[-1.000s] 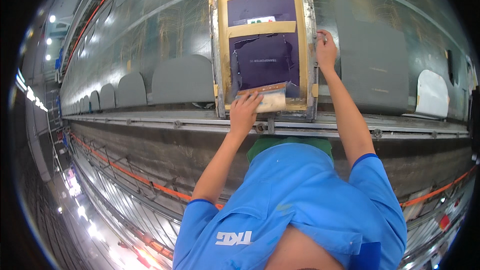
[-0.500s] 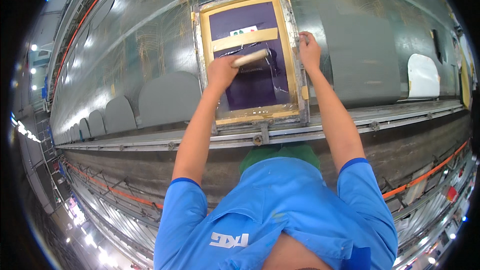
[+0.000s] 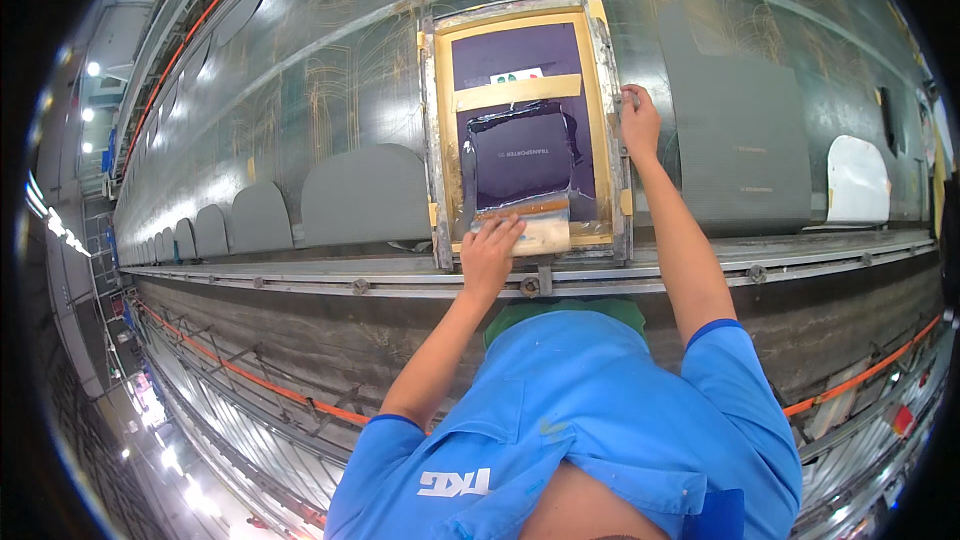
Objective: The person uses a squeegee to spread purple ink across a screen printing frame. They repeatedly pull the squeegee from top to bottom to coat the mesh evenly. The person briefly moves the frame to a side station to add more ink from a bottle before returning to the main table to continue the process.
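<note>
A screen-printing frame (image 3: 437, 155) lies on the long table in front of me, its dark purple mesh edged with yellowish tape. My left hand (image 3: 488, 258) grips a squeegee with a pale wooden handle (image 3: 543, 238) and a brown blade edge, low on the mesh at the side nearest me. Dark wet-looking ink outlines a rectangle with small lettering (image 3: 520, 152) above the squeegee. Fingers curled, my right hand (image 3: 641, 122) holds the frame's right edge, near its upper half. A strip of tan tape (image 3: 517, 92) crosses the mesh.
Grey rounded sheets (image 3: 362, 195) line the table to the left. At the right lie a large grey sheet with faint print (image 3: 742, 140) and a white rounded piece (image 3: 857, 180). A metal rail (image 3: 640, 282) runs along the near edge, with bolts on it.
My left hand has brought the squeegee down from mid-mesh to the near end, its handle now lying flatter across. The view has shifted slightly; my right hand stays at the frame's right edge.
</note>
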The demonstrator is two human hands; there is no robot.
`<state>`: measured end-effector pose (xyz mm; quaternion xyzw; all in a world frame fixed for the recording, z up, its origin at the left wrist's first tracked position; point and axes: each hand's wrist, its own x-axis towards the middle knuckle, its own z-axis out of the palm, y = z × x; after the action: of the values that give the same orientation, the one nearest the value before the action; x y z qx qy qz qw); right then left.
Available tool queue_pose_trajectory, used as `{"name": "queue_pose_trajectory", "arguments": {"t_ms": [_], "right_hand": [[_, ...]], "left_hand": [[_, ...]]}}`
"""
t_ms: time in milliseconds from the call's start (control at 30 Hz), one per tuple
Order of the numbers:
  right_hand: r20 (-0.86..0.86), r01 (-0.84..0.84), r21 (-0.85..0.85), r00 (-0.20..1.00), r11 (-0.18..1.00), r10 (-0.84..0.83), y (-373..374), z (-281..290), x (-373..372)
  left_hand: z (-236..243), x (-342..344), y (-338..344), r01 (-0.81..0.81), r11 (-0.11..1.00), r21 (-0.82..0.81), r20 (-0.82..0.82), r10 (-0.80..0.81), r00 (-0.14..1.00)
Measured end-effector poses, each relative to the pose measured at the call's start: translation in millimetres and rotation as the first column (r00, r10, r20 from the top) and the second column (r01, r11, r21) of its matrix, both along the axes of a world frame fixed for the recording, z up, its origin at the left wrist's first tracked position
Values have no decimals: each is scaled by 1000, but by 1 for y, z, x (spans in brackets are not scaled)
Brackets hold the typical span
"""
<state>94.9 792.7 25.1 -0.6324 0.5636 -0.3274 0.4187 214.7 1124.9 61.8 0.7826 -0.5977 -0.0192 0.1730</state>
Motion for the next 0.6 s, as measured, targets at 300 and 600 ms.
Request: {"name": "queue_pose_trajectory", "arguments": {"t_ms": [300,600], "right_hand": [[-64,-28,-57,998,998,24,-3,0,-4],[-27,-18,30,999,999,19,-5,9,-5]], "left_hand": [[12,94,-133,-85,991,104,-182,103,978],[-3,49,-95,11,999,-32,162,-6,987]]}}
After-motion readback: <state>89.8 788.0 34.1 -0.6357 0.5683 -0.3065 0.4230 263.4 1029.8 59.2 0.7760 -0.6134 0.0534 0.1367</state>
